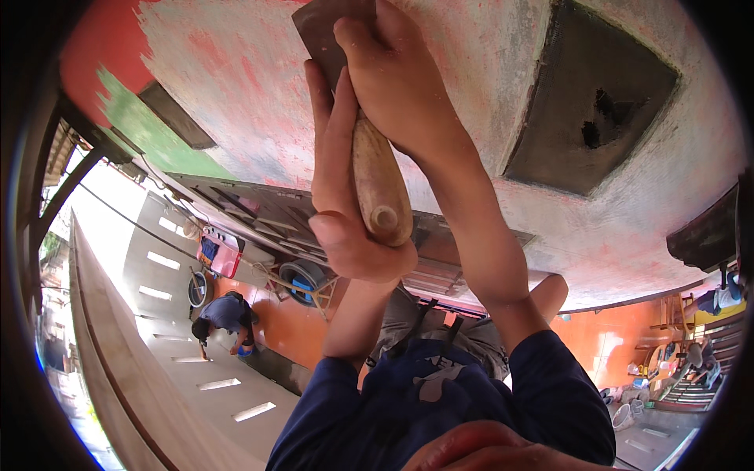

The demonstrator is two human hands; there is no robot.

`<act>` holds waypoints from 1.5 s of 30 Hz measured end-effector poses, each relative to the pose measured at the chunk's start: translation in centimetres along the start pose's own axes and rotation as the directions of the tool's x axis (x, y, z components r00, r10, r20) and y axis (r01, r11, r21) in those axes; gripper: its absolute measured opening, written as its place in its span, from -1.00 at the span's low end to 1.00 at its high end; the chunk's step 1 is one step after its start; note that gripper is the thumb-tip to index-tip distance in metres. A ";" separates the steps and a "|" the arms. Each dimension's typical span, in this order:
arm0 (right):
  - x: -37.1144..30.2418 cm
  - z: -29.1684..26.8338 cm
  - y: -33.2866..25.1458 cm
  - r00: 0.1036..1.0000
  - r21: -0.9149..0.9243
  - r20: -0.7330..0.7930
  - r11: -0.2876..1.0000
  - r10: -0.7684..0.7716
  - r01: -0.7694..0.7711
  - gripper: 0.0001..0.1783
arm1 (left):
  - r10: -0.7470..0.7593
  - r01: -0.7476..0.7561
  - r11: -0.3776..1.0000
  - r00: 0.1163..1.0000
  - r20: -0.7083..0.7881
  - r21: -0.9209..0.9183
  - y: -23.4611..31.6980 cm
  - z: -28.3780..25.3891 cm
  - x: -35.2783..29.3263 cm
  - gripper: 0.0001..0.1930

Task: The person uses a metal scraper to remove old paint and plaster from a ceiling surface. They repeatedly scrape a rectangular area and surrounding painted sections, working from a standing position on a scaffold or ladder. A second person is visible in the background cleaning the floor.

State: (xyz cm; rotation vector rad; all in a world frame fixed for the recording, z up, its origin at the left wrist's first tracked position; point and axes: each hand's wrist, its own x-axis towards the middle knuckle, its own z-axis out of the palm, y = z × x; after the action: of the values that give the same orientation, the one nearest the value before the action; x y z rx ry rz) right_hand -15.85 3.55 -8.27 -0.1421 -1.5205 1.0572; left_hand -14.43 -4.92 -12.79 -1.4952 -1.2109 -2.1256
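Both my hands are on a scraper with a worn, pale wooden handle (380, 184) and a flat dark blade (323, 33). My left hand (342, 224) is closed around the handle, two of its fingers stretched along it towards the blade. Higher up, my right hand (400, 86) grips the scraper where handle and blade meet, hiding that part. Around the tool spreads a large curved surface (463, 47), its red, pink, green and white paint rubbed and patchy. To the right it has a dark four-sided patch (573, 133) with a ragged hole; a smaller dark patch (177, 115) lies left.
A person in dark clothes (228, 320) bends low at the left beside a grey wall (182, 271) with slots. Near them are a dark tub (318, 273) and a pink-red container (228, 257). Orange tiles (279, 330) cover the floor. Another person (719, 298) is at the far right.
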 end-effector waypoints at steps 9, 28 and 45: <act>0.6 -0.1 -1.2 1.000 0.087 0.016 0.996 0.020 -0.021 -0.71 | 0.180 -0.174 0.981 0.980 0.081 -0.082 -3.4 -2.6 0.1 -0.12; 0.1 -0.1 -1.5 0.999 0.075 -0.037 0.997 -0.004 0.006 -0.81 | -0.093 0.111 0.971 0.991 0.096 -0.212 0.5 -2.5 0.3 -0.11; 0.5 0.1 -1.7 1.000 0.080 -0.012 0.997 0.003 -0.002 -0.68 | -0.001 0.005 0.987 1.000 0.029 -0.158 -1.2 -1.8 -0.5 -0.11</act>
State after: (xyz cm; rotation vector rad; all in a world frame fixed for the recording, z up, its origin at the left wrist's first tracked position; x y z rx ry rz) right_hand -15.29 2.83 -6.78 -0.0944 -1.4652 1.1150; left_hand -16.11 -5.73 -14.02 -1.5941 -1.0755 -2.2564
